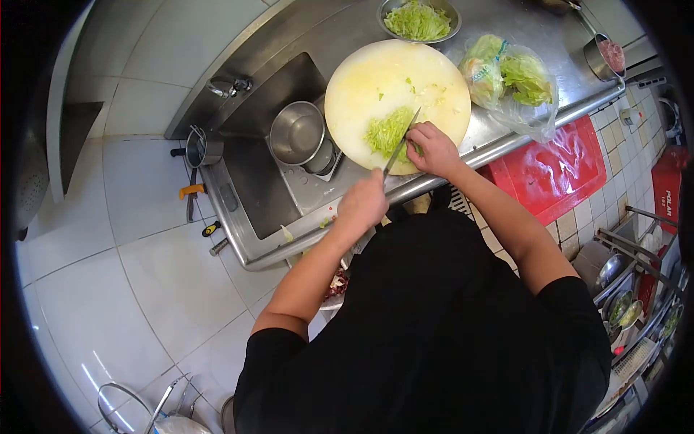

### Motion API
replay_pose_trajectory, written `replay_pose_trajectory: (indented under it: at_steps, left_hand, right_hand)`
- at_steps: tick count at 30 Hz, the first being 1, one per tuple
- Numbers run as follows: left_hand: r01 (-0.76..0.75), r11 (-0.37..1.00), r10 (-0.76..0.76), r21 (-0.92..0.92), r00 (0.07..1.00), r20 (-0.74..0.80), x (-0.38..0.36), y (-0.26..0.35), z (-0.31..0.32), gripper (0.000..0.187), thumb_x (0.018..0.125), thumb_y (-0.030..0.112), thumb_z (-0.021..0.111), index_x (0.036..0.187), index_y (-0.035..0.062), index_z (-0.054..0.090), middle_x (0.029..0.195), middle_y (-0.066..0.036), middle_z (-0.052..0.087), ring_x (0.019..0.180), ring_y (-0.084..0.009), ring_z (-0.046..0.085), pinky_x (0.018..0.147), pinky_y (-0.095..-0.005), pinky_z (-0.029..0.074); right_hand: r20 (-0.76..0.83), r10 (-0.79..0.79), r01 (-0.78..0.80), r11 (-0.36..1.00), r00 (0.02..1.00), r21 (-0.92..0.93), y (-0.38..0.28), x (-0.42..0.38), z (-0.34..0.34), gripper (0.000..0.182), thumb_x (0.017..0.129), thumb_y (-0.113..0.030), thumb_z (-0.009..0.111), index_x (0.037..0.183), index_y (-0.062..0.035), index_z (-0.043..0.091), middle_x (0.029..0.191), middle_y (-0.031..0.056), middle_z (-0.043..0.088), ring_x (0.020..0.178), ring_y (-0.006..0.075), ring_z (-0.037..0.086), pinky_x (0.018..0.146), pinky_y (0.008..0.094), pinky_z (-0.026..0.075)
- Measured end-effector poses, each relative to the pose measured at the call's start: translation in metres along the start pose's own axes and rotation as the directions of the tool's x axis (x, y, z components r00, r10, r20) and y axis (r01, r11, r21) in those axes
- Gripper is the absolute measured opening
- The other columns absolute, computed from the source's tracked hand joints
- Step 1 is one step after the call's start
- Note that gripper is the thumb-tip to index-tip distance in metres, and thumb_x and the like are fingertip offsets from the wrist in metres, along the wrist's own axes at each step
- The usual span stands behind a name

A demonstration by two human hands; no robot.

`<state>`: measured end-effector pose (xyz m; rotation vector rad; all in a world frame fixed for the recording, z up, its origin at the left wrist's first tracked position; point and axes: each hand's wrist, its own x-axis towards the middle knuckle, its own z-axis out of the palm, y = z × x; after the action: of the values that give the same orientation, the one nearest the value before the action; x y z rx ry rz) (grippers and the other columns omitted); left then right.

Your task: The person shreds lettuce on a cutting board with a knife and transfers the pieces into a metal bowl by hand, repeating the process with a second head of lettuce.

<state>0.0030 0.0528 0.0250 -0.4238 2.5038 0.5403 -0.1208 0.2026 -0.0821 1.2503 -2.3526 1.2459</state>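
My left hand [361, 201] is closed around the handle of a kitchen knife [395, 155], whose blade slants up and right over a round white cutting board [361, 79]. Just right of the blade, my right hand [437, 150] has its fingers curled down against lettuce, mostly hidden beneath them. A pile of shredded lettuce [387, 132] lies along the blade's left side. Small green scraps dot the board. Beyond its far edge stands a metal bowl [457, 29] of shredded lettuce [418, 20]. Right of the board, a clear plastic bag [543, 119] holds leafy lettuce [526, 78].
A steel sink [249, 173] on the left contains a metal pot [297, 134] under a wall tap [230, 88]. At the counter's right end is a metal container [598, 59] with pinkish contents [611, 55]. A red board [553, 173] sits below the counter edge.
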Motion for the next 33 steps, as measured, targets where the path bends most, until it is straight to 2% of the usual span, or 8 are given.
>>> replay_pose_trajectory:
  at_steps: [2,6,8,11,15,18,27,33]
  left_hand:
    - [0.023,1.000,-0.023,-0.011,0.999,-0.029,0.015,-0.014,0.033,0.023,0.096,0.020,0.051,0.110,0.0009,0.050,0.091,-0.031,0.066,0.088,-0.0484,0.065,0.079,-0.0586,0.048]
    - [-0.015,1.000,0.016,0.014,0.999,-0.036,0.020,0.002,0.008,0.023,0.096,0.020,0.052,0.110,0.0020,0.049,0.091,-0.031,0.066,0.088,-0.0487,0.065,0.079,-0.0595,0.048]
    - [0.003,1.000,-0.003,0.019,1.000,0.009,-0.004,0.008,-0.014,0.023,0.088,0.010,0.051,0.109,0.0009,0.049,0.092,-0.031,0.067,0.089,-0.0473,0.066,0.080,-0.0570,0.051]
    - [0.044,0.999,-0.044,0.022,0.999,-0.012,0.012,-0.008,0.029,0.022,0.088,0.009,0.051,0.108,0.0007,0.050,0.091,-0.030,0.067,0.089,-0.0472,0.066,0.079,-0.0568,0.051]
    - [-0.047,0.999,0.048,0.028,0.997,-0.066,0.022,0.000,0.007,0.021,0.088,0.010,0.052,0.107,0.0008,0.050,0.092,-0.030,0.067,0.089,-0.0473,0.066,0.079,-0.0565,0.051]
    - [0.039,0.998,-0.041,0.052,0.998,0.041,-0.007,0.008,-0.006,0.020,0.089,0.010,0.052,0.107,0.0009,0.050,0.094,-0.029,0.067,0.090,-0.0467,0.066,0.080,-0.0562,0.051]
    - [0.022,0.998,-0.024,0.052,0.999,0.047,-0.002,0.002,-0.002,0.024,0.098,0.021,0.050,0.113,0.0022,0.051,0.091,-0.031,0.066,0.088,-0.0472,0.066,0.079,-0.0580,0.049]
    - [-0.019,0.999,0.019,0.035,1.000,-0.019,0.009,0.006,-0.001,0.022,0.095,0.017,0.052,0.111,0.0025,0.050,0.091,-0.030,0.067,0.088,-0.0470,0.066,0.078,-0.0577,0.050]
  right_hand:
    - [0.010,0.004,-0.003,1.000,1.000,-0.017,-0.003,0.000,0.001,0.015,0.079,-0.009,0.066,0.092,-0.0054,0.061,0.090,0.0095,0.061,0.083,0.0274,0.060,0.074,0.0370,0.052]
    - [0.041,-0.001,0.003,0.999,0.999,-0.033,-0.003,-0.004,0.001,0.014,0.079,-0.009,0.066,0.092,-0.0054,0.061,0.091,0.0095,0.061,0.083,0.0274,0.060,0.074,0.0367,0.052]
    - [0.006,-0.039,0.039,0.999,0.999,-0.031,0.001,-0.003,0.003,0.015,0.079,-0.009,0.066,0.091,-0.0055,0.061,0.090,0.0096,0.060,0.082,0.0275,0.059,0.074,0.0369,0.051]
    - [0.044,-0.025,0.027,0.999,0.999,-0.046,-0.002,-0.002,0.000,0.014,0.078,-0.009,0.066,0.091,-0.0053,0.061,0.090,0.0098,0.060,0.082,0.0274,0.059,0.074,0.0366,0.052]
    - [0.027,-0.022,0.023,0.999,0.999,-0.030,0.000,-0.004,0.000,0.014,0.077,-0.009,0.066,0.090,-0.0054,0.060,0.089,0.0097,0.060,0.082,0.0275,0.059,0.073,0.0365,0.052]
    - [0.007,-0.040,0.040,0.999,0.999,0.013,0.000,-0.001,-0.005,0.014,0.076,-0.008,0.066,0.089,-0.0057,0.060,0.087,0.0092,0.058,0.081,0.0275,0.059,0.072,0.0366,0.052]
    - [0.008,-0.050,0.050,0.999,0.999,-0.016,0.002,-0.003,-0.002,0.016,0.075,-0.008,0.067,0.089,-0.0060,0.061,0.087,0.0079,0.059,0.082,0.0262,0.060,0.072,0.0358,0.052]
    - [-0.013,-0.049,0.049,0.999,0.999,-0.011,0.000,-0.005,0.000,0.016,0.074,-0.008,0.068,0.088,-0.0063,0.061,0.086,0.0077,0.059,0.081,0.0263,0.059,0.072,0.0356,0.052]
